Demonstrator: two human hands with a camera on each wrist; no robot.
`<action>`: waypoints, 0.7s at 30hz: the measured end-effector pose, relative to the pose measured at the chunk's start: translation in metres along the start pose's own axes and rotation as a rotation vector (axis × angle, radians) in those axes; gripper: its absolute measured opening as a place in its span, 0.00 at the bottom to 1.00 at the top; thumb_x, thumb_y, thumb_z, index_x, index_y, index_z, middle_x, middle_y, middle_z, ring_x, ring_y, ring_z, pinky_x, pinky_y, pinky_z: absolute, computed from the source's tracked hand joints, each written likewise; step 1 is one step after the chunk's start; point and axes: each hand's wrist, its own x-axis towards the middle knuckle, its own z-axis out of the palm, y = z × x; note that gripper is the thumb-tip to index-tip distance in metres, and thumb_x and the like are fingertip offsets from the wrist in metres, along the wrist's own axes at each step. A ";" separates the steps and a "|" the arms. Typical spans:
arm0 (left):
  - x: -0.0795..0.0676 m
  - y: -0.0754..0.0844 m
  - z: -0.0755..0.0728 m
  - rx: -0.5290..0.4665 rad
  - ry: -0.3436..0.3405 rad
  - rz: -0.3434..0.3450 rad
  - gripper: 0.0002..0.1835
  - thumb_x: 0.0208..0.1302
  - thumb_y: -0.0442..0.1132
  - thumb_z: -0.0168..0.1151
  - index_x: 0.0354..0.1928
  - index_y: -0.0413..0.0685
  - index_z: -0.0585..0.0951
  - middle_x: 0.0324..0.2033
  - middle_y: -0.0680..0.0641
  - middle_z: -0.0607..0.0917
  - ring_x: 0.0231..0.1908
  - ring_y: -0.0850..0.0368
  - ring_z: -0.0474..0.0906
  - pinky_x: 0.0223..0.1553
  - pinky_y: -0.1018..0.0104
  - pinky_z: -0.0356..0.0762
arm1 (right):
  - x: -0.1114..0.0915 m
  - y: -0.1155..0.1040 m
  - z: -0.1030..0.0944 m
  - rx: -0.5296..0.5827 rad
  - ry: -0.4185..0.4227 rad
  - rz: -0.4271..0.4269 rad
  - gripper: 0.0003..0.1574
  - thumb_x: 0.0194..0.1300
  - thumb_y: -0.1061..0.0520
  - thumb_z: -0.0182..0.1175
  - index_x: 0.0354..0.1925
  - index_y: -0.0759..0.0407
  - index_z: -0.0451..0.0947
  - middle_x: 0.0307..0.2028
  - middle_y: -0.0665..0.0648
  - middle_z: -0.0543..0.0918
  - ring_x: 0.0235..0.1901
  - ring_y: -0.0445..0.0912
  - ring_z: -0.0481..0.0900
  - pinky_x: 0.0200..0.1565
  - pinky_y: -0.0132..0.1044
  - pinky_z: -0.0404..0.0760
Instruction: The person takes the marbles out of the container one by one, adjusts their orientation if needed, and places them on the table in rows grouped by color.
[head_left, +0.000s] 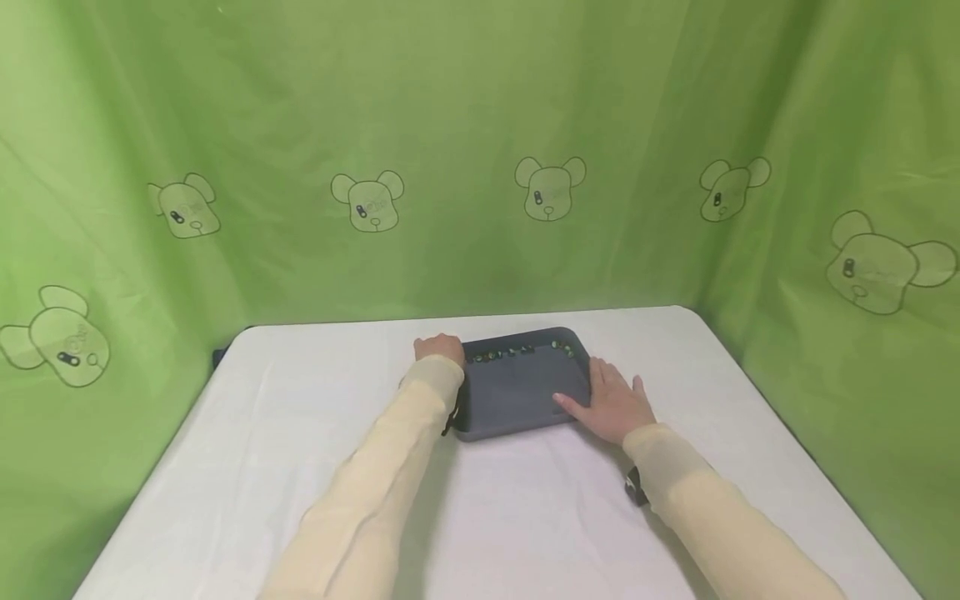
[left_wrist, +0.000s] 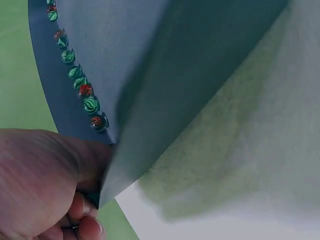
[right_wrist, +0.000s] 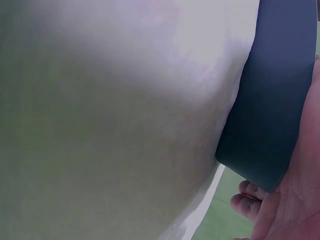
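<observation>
A shallow dark grey tray [head_left: 517,387] lies between both hands. Glass marbles [head_left: 491,355] with green or red swirls line its far edge, and a few more sit in the far right corner. My left hand [head_left: 441,347] grips the tray's left side near the far corner; in the left wrist view its thumb reaches over the rim and curled fingers [left_wrist: 91,229] show outside. My right hand [head_left: 618,408] rests on the near right corner, fingers straight along the outer wall and thumb over the tray floor. The right wrist view shows its palm [right_wrist: 300,205] against the tray wall.
A white cloth [head_left: 300,417] covers the table under the tray. Green curtains [head_left: 450,83] printed with bear heads surround the table at the back and both sides.
</observation>
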 end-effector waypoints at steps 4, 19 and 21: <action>-0.003 -0.001 -0.005 -0.003 0.001 0.031 0.10 0.53 0.38 0.68 0.39 0.53 0.85 0.35 0.51 0.87 0.39 0.52 0.82 0.58 0.48 0.67 | 0.000 -0.001 0.000 -0.012 0.000 -0.002 0.74 0.56 0.13 0.32 0.72 0.73 0.43 0.71 0.73 0.53 0.70 0.64 0.51 0.64 0.70 0.39; -0.030 -0.055 -0.049 -0.034 0.097 0.155 0.07 0.56 0.42 0.66 0.34 0.47 0.83 0.35 0.49 0.86 0.38 0.51 0.81 0.50 0.50 0.73 | 0.003 0.003 0.002 -0.016 0.000 -0.008 0.74 0.55 0.13 0.30 0.72 0.73 0.41 0.70 0.73 0.53 0.70 0.65 0.51 0.64 0.70 0.41; -0.037 -0.072 -0.051 -0.056 0.104 0.164 0.07 0.56 0.43 0.65 0.31 0.47 0.83 0.33 0.49 0.86 0.37 0.51 0.81 0.49 0.50 0.75 | 0.003 0.003 0.003 -0.013 0.006 -0.009 0.74 0.55 0.13 0.31 0.72 0.73 0.41 0.70 0.73 0.53 0.70 0.65 0.52 0.64 0.70 0.41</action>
